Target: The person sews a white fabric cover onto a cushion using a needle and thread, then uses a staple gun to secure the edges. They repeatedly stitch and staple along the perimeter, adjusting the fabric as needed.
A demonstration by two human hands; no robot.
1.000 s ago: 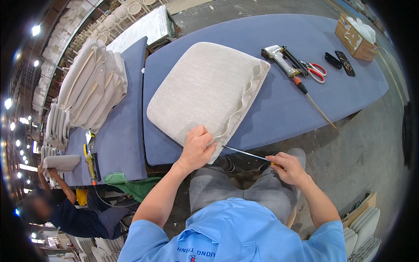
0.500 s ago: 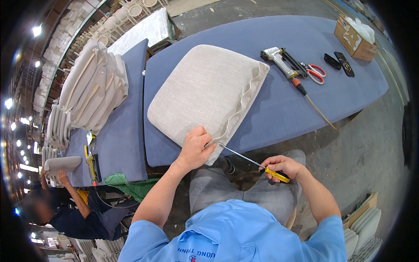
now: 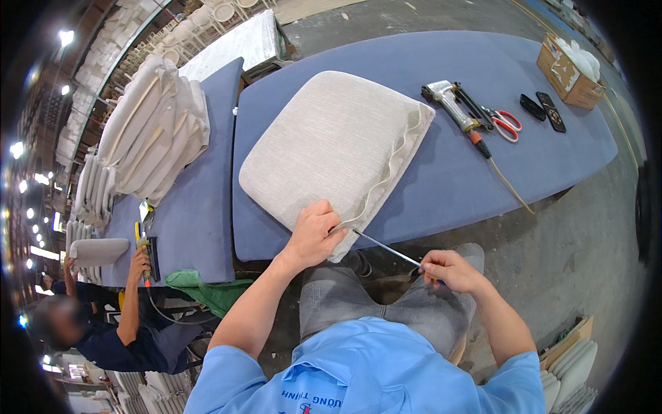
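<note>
Cardboard box (image 3: 567, 72) at 2 o'clock on counter (image 3: 441, 186), white pieces inside. One cushion (image 3: 334, 148) centre; left hand (image 3: 314, 233) pinching its near corner. Right hand (image 3: 446, 269) closed around one metal rod (image 3: 386, 249).

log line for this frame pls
left hand: pins cushion corner | right hand: grips thin metal rod, tip at cushion corner | blue table
</note>
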